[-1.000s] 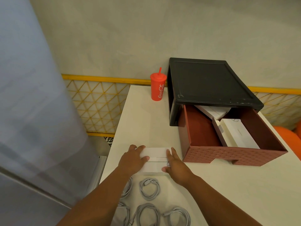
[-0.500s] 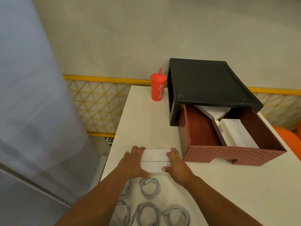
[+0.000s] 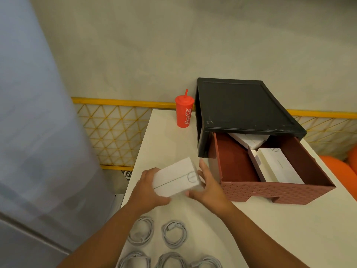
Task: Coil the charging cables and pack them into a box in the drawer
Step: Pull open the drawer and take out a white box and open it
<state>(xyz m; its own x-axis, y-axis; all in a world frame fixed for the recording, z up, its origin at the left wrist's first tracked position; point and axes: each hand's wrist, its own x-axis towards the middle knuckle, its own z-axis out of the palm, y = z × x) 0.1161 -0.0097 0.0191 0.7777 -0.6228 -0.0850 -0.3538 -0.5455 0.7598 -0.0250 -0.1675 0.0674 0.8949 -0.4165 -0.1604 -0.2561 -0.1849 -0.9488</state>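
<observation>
A small white box (image 3: 176,176) is raised off the white table (image 3: 270,225), tilted, held between both hands. My left hand (image 3: 147,187) grips its left end with the thumb underneath. My right hand (image 3: 209,185) holds its right end, fingers extended along the side. Several coiled white charging cables (image 3: 173,233) lie on the table near me, below the hands. To the right a reddish-brown drawer (image 3: 278,192) stands pulled out of its black housing (image 3: 243,105). Inside it lie two white boxes (image 3: 278,167).
A red lidded cup with a straw (image 3: 184,111) stands at the table's back, left of the black housing. A grey panel (image 3: 29,132) fills the left side. A yellow lattice rail (image 3: 116,132) runs behind the table. Orange shapes (image 3: 340,173) sit at the far right.
The white box has been lifted off the table and tilted; both hands rose with it. The camera view shifted slightly.
</observation>
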